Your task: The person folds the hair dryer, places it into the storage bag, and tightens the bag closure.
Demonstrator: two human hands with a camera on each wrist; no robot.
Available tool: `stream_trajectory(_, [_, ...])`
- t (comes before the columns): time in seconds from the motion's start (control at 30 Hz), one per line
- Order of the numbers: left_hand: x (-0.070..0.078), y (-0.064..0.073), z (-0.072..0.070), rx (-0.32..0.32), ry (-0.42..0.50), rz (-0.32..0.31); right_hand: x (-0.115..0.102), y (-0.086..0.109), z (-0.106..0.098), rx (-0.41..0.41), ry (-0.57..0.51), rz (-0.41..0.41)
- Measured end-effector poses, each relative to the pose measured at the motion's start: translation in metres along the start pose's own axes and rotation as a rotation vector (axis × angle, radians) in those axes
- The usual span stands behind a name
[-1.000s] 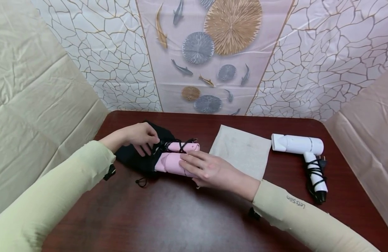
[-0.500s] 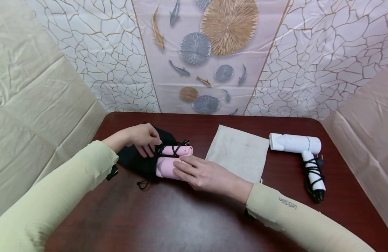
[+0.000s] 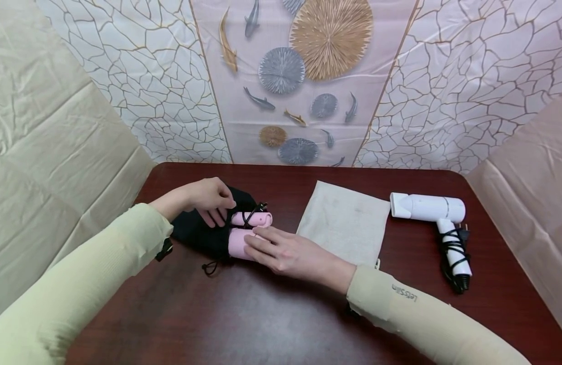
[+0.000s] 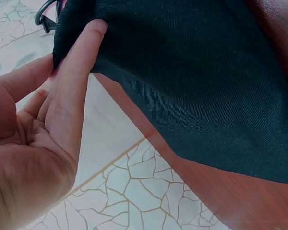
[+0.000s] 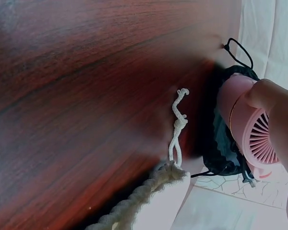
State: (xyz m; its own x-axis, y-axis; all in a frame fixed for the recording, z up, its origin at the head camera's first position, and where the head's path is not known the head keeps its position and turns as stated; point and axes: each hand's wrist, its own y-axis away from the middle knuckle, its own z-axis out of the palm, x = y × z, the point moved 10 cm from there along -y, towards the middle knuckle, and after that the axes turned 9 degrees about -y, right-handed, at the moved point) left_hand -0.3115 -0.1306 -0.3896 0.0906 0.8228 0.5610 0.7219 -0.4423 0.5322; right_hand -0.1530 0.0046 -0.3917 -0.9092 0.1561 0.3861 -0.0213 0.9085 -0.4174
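Observation:
A pink hair dryer (image 3: 237, 244) lies partly inside a black drawstring bag (image 3: 194, 235) at the left of the table. Its folded handle (image 3: 258, 219), wound with black cord, sticks out of the bag's mouth beside the barrel. My right hand (image 3: 294, 253) grips the barrel from its rear end; the right wrist view shows the vented back (image 5: 261, 139) under the hand. At the bag's far side my left hand (image 3: 210, 197) pinches the edge of the mouth, with one finger lying along the black cloth (image 4: 192, 86). The dryer's front is hidden within the bag.
A beige cloth pouch (image 3: 344, 218) lies flat right of the bag, its knotted white drawstring (image 5: 177, 124) on the table (image 3: 262, 319). Farther right rests a white hair dryer (image 3: 436, 208) with black cord around its handle. Patterned cloth hangs behind the table.
My right hand has pushed the pink hair dryer leftward, deeper into the black bag, so less of the barrel and handle shows. My left hand stays at the bag's edge.

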Motion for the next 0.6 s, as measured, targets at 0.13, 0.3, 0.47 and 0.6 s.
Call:
stream_trajectory(0.13, [0.0011, -0.0003, -0.0005, 0.01, -0.008, -0.001, -0.003, -0.0021, 0.0041, -0.021, 0.03, -0.02])
stream_trajectory(0.3, [0.0041, 0.0003, -0.0017, 0.022, 0.003, 0.006, -0.0011, -0.004, 0.0072, -0.019, -0.004, -0.008])
stream_trajectory(0.47, [0.0059, 0.0002, -0.0017, 0.03, 0.016, 0.011, 0.0053, -0.0066, 0.007, 0.039, -0.072, 0.032])
stream_trajectory(0.6, [0.0049, 0.0004, -0.0016, 0.043, 0.002, 0.009, 0.0036, -0.009, 0.0076, 0.077, -0.081, 0.021])
